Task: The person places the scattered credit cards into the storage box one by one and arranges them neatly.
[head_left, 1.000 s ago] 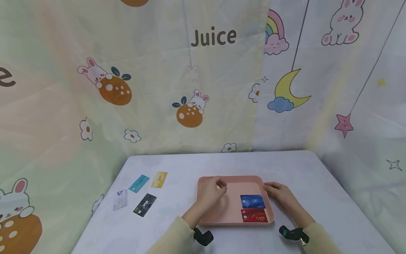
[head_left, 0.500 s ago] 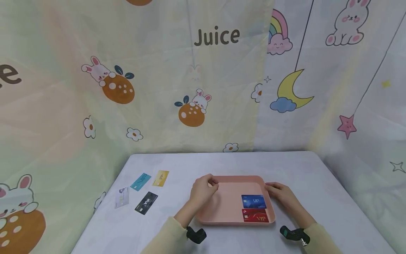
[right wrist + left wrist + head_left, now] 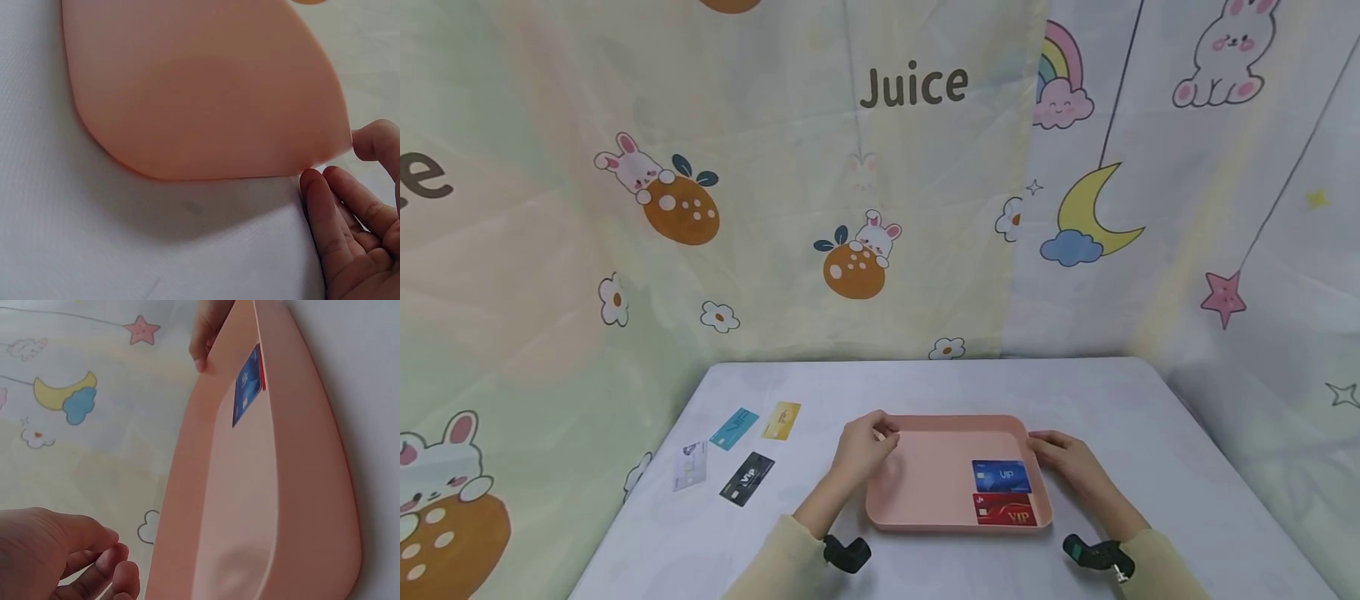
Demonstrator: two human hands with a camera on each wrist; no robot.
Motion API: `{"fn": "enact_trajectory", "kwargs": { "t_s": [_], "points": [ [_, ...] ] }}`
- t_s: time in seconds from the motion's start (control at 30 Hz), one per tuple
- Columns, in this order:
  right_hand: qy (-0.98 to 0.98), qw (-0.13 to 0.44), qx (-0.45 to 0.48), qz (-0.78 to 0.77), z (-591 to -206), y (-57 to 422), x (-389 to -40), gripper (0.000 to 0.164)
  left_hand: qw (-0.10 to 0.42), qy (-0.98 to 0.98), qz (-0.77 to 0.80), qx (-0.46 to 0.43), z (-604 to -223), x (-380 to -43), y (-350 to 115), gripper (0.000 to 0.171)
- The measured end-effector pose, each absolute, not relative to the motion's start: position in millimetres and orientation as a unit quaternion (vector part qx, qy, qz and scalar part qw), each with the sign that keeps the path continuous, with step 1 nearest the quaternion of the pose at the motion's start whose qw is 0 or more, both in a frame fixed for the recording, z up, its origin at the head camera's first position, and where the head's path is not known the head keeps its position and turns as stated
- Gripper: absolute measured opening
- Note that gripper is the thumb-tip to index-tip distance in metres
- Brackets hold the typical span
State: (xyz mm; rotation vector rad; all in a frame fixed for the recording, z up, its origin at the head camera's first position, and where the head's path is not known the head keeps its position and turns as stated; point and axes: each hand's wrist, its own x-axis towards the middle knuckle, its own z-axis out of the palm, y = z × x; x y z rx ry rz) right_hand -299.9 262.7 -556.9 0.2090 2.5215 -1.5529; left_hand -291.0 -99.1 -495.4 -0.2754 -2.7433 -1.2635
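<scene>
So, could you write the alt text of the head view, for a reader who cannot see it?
A pink tray on a white table holds a blue card and a red card; a right hand touches its right rim, and a left hand is near its far left corner. Four other cards lie farther left.

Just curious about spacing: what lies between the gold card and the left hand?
Head view: only bare white tabletop separates the gold card from the left hand.

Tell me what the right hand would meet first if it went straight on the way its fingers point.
The right wall of the pink tray, near its far corner. The right hand appears to touch it there, though how firmly is hard to judge.
</scene>
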Motion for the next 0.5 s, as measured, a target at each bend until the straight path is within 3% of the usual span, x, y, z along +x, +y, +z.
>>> {"fn": "enact_trajectory", "kwargs": {
  "t_s": [0.5],
  "points": [
    [0.843,0.082,0.070,-0.527,-557,262,-300,0.072,0.056,-0.899,-0.432,-0.043,-501,-292,-120,0.007]
  ]
}}
